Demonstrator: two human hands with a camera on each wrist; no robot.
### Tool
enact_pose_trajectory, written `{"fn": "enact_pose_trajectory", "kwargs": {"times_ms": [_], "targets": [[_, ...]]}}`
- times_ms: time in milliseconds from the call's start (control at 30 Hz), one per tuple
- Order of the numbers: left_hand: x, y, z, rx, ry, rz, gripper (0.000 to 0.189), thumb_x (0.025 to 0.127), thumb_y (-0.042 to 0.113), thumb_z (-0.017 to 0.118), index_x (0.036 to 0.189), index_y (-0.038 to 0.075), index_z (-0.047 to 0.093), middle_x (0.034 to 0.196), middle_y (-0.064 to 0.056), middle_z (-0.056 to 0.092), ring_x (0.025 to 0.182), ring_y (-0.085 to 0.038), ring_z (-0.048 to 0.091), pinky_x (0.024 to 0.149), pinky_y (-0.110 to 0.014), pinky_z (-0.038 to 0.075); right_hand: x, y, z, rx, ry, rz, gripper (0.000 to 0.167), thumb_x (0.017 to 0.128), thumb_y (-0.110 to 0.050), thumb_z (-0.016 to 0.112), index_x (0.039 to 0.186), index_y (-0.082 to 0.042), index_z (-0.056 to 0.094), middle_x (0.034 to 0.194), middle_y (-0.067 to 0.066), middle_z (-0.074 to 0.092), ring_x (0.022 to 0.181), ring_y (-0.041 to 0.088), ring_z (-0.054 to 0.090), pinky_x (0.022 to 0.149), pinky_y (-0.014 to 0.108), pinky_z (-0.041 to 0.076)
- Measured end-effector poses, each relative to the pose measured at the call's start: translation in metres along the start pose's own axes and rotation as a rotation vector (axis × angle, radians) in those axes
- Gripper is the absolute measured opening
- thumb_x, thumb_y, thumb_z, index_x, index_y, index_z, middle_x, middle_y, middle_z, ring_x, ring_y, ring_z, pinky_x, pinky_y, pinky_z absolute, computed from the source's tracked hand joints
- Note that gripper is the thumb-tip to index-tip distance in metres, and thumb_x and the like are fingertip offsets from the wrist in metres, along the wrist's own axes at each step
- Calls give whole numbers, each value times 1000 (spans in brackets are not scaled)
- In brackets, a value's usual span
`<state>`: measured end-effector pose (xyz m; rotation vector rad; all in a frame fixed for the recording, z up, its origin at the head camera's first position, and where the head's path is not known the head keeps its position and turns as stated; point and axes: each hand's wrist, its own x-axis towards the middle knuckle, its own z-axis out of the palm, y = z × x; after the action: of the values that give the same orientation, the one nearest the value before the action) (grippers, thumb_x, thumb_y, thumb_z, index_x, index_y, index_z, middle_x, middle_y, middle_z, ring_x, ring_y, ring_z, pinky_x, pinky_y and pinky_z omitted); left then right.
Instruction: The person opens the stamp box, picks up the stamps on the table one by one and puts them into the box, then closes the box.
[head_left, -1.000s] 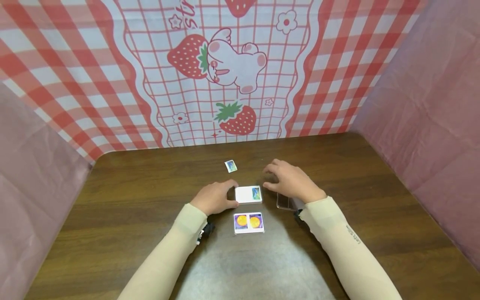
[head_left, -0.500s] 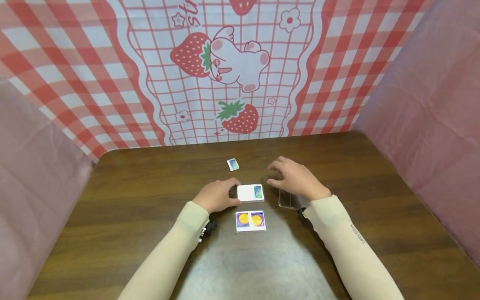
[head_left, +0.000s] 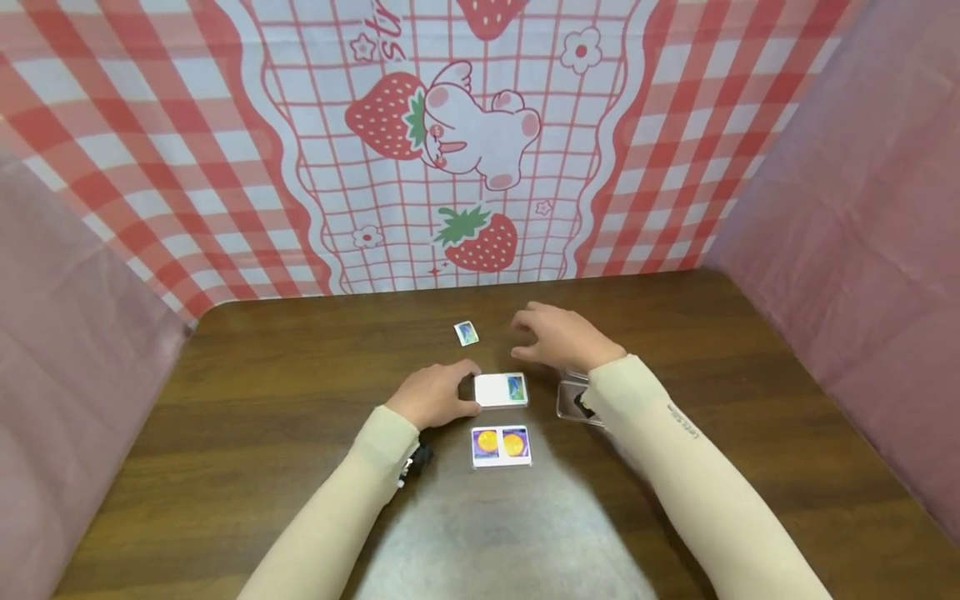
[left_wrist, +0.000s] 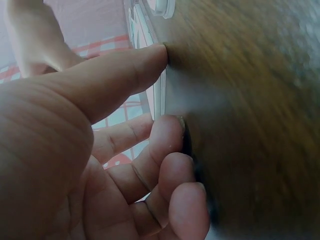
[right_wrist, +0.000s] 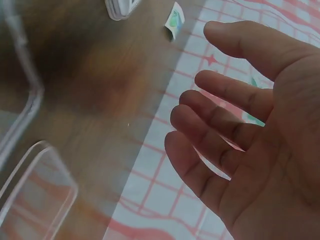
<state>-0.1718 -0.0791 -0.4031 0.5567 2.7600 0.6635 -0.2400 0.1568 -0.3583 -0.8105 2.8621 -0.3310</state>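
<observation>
Head view: right sleeve (head_left: 626, 387) hangs low over clear box (head_left: 568, 400), could bump it. Little picture (head_left: 467, 333) lies loose beyond white box (head_left: 491, 390); quick touch might flick it away.

Left wrist view: slip could slide white box; left hand (left_wrist: 75, 130) pinches its end.

Right wrist view: right hand (right_wrist: 275, 145) holds nothing, fingers bit bent.

I had two hands (head_left: 433, 395) (head_left: 566, 337) at one table (head_left: 300, 367), two white cards (head_left: 491, 389) (head_left: 501, 447) lay there, one loose picture piece (head_left: 467, 333), at least two clear plastic trays (head_left: 567, 402)
</observation>
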Motion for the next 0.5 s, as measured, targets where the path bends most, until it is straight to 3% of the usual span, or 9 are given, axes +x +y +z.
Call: {"fn": "enact_pose_trajectory", "kwargs": {"times_ms": [233, 500], "targets": [[1, -3, 1, 7, 13, 16, 53, 92, 39, 78, 138, 19, 61, 124, -6, 71, 107, -28, 68, 93, -48, 52, 32, -16, 3, -85, -72, -65, 37, 95, -34, 75, 125, -13, 69, 121, 7, 64, 109, 25, 65, 96, 47, 53], [2, -3, 2, 20, 15, 40, 52, 91, 39, 79, 136, 19, 61, 120, -6, 72, 101, -29, 69, 89, -49, 53, 50, -34, 11, -94, -154, -115, 33, 101, -25, 67, 132, -14, 68, 125, 8, 62, 110, 24, 64, 97, 47, 52]]}}
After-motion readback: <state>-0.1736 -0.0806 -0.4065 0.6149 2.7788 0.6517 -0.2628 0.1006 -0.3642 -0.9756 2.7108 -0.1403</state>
